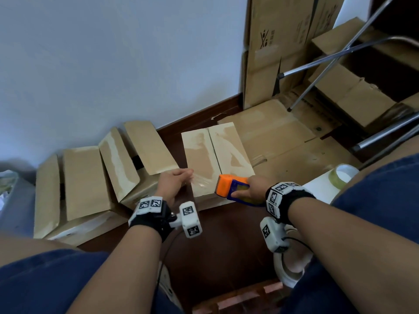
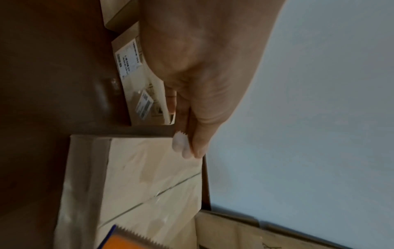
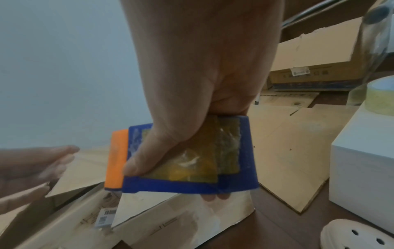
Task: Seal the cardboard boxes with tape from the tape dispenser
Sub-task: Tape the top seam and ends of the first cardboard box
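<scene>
A closed cardboard box (image 1: 204, 152) lies on the dark floor in front of me, its two top flaps meeting at a centre seam (image 2: 149, 197). My right hand (image 1: 254, 189) grips an orange and blue tape dispenser (image 1: 231, 186) at the box's near right corner, thumb across the yellowish roll (image 3: 192, 168). My left hand (image 1: 179, 177) is at the box's near left edge. Its fingertips (image 2: 192, 144) pinch the serrated white end of the tape (image 2: 180, 143). A clear strip of tape (image 1: 201, 183) spans from that hand to the dispenser's toothed blade over the near end of the box.
Open boxes with raised flaps (image 1: 86, 177) stand against the wall on the left. Flattened cardboard (image 1: 283, 141) lies to the right, below metal chair legs (image 1: 340, 53). A spare tape roll (image 1: 344, 175) sits on a white box (image 1: 322, 189). A white slipper (image 1: 290, 268) lies near my right forearm.
</scene>
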`<state>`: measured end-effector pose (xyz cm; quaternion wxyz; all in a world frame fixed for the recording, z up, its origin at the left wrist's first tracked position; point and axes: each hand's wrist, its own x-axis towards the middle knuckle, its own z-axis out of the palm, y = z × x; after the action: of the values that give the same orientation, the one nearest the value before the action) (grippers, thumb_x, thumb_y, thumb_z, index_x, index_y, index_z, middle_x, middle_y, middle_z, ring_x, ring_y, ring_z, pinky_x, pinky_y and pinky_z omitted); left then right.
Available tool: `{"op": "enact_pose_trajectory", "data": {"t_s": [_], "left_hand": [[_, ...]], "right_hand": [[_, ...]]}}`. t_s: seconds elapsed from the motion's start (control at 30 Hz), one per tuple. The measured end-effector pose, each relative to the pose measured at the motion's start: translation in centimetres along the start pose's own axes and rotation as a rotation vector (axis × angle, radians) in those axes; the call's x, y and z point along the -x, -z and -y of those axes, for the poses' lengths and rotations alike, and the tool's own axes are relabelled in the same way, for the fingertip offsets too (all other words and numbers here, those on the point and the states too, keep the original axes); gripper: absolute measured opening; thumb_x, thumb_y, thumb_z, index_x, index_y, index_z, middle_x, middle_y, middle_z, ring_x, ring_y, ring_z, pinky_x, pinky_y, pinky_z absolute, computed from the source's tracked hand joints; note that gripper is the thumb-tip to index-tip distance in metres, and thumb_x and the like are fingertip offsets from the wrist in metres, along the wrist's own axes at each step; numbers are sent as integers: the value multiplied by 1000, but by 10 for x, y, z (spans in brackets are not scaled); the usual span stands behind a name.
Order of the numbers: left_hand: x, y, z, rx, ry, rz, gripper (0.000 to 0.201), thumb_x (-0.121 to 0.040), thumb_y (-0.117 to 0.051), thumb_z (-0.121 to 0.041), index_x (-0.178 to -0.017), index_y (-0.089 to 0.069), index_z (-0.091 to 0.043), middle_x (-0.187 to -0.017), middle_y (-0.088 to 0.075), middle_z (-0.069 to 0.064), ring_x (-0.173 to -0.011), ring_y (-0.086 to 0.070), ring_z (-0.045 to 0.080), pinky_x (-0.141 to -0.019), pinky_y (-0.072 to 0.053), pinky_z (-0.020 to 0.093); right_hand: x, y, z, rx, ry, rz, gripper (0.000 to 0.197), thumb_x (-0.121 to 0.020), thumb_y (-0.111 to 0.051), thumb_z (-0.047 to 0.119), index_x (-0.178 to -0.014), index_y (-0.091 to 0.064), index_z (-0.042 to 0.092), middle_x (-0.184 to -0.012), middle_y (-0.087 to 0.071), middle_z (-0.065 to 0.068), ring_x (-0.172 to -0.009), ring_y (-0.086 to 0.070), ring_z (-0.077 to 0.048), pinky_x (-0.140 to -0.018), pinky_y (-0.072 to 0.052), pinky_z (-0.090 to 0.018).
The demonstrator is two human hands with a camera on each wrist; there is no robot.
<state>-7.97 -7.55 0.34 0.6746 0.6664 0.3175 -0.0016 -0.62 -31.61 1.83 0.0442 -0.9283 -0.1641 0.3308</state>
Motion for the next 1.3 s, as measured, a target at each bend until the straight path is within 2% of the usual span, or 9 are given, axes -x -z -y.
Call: {"op": "enact_pose_trajectory", "data": {"t_s": [0.13, 0.27, 0.4, 0.5, 0.6, 0.73, 1.07, 1.2, 1.3], "left_hand": [[-7, 19, -8, -18, 14, 14, 14, -87, -68, -12, -99, -73, -5, -88, -74, 8, -76, -65, 13, -77, -55, 26], [-13, 50, 3, -12, 44, -98, 14, -88, -67, -14, -98, -73, -5, -81, -72, 6, -76, -65, 15, -74, -53, 24], [-11, 50, 15, -38, 91, -32, 14, -85, -71, -26, -93, -76, -15, -92, -75, 5, -91, -67, 21, -90, -52, 35], [-3, 39, 28, 68, 142, -53, 18, -87, -69, -19, -101, -72, -9, -99, -72, 12, -89, -66, 21, -90, -53, 37], [3, 29, 44, 80, 165, -85, 22, -89, -66, -15, -110, -69, -8, -92, -69, 7, -79, -62, 15, -84, -53, 30], [8, 6, 62, 61, 164, -99, 25, -87, -65, -6, -111, -66, -15, -104, -69, 3, -100, -62, 18, -99, -47, 36], [4, -28, 90, 99, 143, -245, 29, -85, -60, 10, -107, -64, -9, -95, -67, 4, -88, -62, 13, -73, -47, 16], [-1, -31, 98, 101, 122, -273, 30, -83, -60, 12, -107, -65, -7, -87, -66, 1, -79, -61, 10, -66, -45, 11], [-1, -32, 102, 90, 125, -289, 29, -83, -60, 11, -106, -65, -8, -84, -65, -2, -77, -60, 8, -66, -45, 11]], "right_hand": [[4, 7, 8, -41, 79, 0, 61, -81, -55, 70, -77, -49, 10, -62, -44, -3, -52, -40, -17, -51, -29, -28], [11, 10, -12, 36, -3, 39, 61, -80, -56, 70, -78, -50, 9, -62, -41, -2, -52, -38, -16, -50, -26, -28], [14, 13, -22, 85, -66, 39, 63, -81, -55, 70, -79, -51, 8, -63, -40, -2, -60, -42, -18, -50, -25, -27], [17, 13, -12, 134, -101, 46, 59, -83, -54, 69, -67, -43, 12, -62, -40, -2, -54, -39, -15, -48, -25, -26], [17, 14, -3, 205, -127, 42, 57, -86, -53, 64, -63, -42, 14, -60, -42, -1, -51, -38, -14, -46, -27, -25], [12, 17, 1, 278, -172, 27, 52, -86, -53, 61, -63, -45, 15, -61, -46, 0, -53, -43, -14, -48, -32, -23], [-5, 19, 8, 319, -224, 103, 42, -86, -60, 49, -64, -46, 16, -61, -46, 1, -53, -44, -15, -48, -35, -24], [-15, 15, 10, 356, -231, 137, 38, -84, -64, 48, -68, -53, 15, -66, -52, -1, -64, -55, -20, -66, -52, -27], [-22, 13, 15, 419, -229, 190, 39, -82, -70, 46, -62, -47, 22, -69, -52, 0, -79, -61, -24, -84, -55, -39]]}}
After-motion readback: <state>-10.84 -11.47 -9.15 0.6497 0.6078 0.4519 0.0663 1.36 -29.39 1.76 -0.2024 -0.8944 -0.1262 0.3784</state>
